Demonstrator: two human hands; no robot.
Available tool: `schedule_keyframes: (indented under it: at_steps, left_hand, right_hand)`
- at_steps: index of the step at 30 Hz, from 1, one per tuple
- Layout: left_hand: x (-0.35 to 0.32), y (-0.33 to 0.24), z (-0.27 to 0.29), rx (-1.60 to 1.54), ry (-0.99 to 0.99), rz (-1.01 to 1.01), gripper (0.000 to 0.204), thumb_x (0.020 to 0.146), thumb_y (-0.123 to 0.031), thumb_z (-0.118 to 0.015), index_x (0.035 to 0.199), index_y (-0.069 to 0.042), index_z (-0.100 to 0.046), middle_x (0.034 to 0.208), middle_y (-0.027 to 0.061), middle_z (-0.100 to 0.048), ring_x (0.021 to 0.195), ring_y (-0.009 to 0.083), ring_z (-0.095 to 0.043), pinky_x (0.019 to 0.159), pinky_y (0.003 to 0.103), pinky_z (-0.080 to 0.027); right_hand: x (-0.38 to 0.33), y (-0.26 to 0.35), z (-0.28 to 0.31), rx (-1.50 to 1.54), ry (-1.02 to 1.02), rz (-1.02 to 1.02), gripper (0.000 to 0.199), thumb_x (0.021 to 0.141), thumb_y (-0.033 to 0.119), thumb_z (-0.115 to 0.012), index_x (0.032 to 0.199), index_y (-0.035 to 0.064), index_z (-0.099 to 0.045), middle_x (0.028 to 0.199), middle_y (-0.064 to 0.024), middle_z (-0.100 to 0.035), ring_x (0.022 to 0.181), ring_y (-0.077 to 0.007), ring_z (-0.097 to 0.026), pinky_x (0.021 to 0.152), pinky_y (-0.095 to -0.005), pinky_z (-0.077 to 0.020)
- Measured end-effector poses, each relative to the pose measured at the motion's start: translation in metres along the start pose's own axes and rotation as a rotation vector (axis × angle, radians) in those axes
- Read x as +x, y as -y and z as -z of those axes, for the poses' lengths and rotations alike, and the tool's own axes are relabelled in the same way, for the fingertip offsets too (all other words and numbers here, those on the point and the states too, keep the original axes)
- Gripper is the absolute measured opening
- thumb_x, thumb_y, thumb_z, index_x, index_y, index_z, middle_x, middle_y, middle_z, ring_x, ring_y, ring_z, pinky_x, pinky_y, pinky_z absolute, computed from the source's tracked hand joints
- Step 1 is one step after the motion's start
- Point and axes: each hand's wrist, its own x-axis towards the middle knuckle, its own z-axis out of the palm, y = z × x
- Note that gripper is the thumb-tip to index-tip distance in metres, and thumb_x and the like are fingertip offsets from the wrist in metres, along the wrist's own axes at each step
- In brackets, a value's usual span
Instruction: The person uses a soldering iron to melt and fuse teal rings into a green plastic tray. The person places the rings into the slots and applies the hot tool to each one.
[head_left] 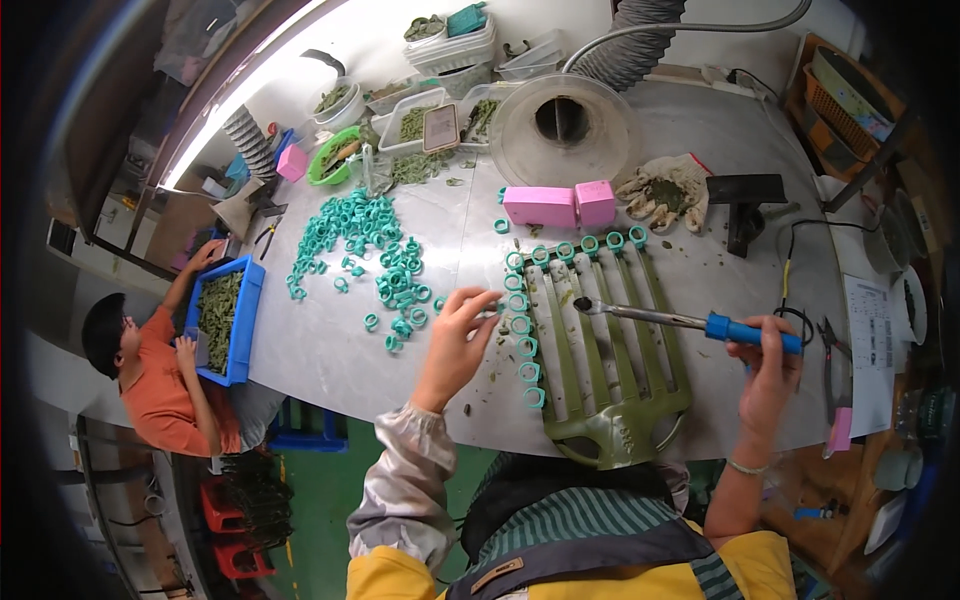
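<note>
1. Nearest the person, an olive-green slatted fixture (610,385) lay on the grey table (330,345), its rounded base overhanging the near edge. A knock from the body could, I judged, have tipped or slid it off.
2. The right hand (765,375) was closed around the blue handle of a soldering iron (690,320), its metal shaft reaching left so the tip sat over a slat of the fixture. A slip of that wrist seemed likely to drag the tip across the plastic and scar it.
3. The left hand (458,335) rested at the fixture's left edge, fingers pinched at one of the teal rings (522,325) lined down that side and along the far end; whether a ring was actually gripped could not be told. With the fingertips near the iron's tip, a burn looked the chief danger.
4. The iron's black cord (790,255) looped near the right hand; a snag might have jerked the tool.
5. Further out, a loose heap of teal rings (375,245) lay left of the fixture, and could have rolled off if swept.
6. Beyond lay two pink blocks (560,205), a soiled glove (665,190) and a clear round hood (562,125) under a ribbed duct.
7. At far left, another person in orange (165,385) sorted green pieces in a blue tray (225,315), well apart.
</note>
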Motion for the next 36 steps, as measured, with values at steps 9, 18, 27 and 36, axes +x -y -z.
schedule_keyframes:
  at_steps: [9,18,27,36]
  left_hand:
    - [0.056,0.009,-0.033,0.369,0.147,-0.388,0.028,0.079,0.001,-0.067,0.108,-0.002,-0.068,0.112,0.0097,-0.067,0.105,0.0309,-0.057,0.092,0.04,-0.046]
    - [0.064,0.018,-0.037,0.423,0.186,-0.455,0.03,0.079,0.0,-0.068,0.109,-0.004,-0.068,0.111,0.0093,-0.067,0.102,0.0312,-0.059,0.09,0.04,-0.047]
    - [0.054,0.03,0.02,0.314,-0.1,0.048,0.019,0.082,-0.002,-0.069,0.1,-0.004,-0.064,0.1,0.0134,-0.061,0.089,0.0309,-0.062,0.08,0.039,-0.051]
    - [0.019,0.055,0.048,0.341,-0.101,0.076,0.026,0.083,0.0,-0.068,0.109,-0.001,-0.066,0.108,0.0133,-0.063,0.092,0.0281,-0.066,0.076,0.034,-0.056]
  right_hand:
    - [0.009,-0.041,-0.039,0.006,0.157,-0.043,0.022,0.098,0.018,-0.059,0.098,-0.003,-0.064,0.091,-0.0115,-0.07,0.073,-0.0184,-0.071,0.068,-0.0306,-0.0602]
    - [0.007,-0.038,-0.046,-0.031,0.129,-0.04,0.022,0.098,0.017,-0.059,0.098,-0.0036,-0.064,0.09,-0.0115,-0.071,0.071,-0.0181,-0.071,0.067,-0.0304,-0.0599]
    - [0.008,-0.015,-0.029,-0.002,0.09,-0.012,0.02,0.096,0.018,-0.06,0.096,-0.0013,-0.066,0.086,-0.01,-0.07,0.063,-0.017,-0.069,0.061,-0.0281,-0.0586]
    - [0.003,-0.012,-0.029,-0.003,0.104,-0.011,0.022,0.097,0.018,-0.059,0.093,-0.0024,-0.066,0.085,-0.0104,-0.069,0.062,-0.0176,-0.069,0.059,-0.0273,-0.0588]
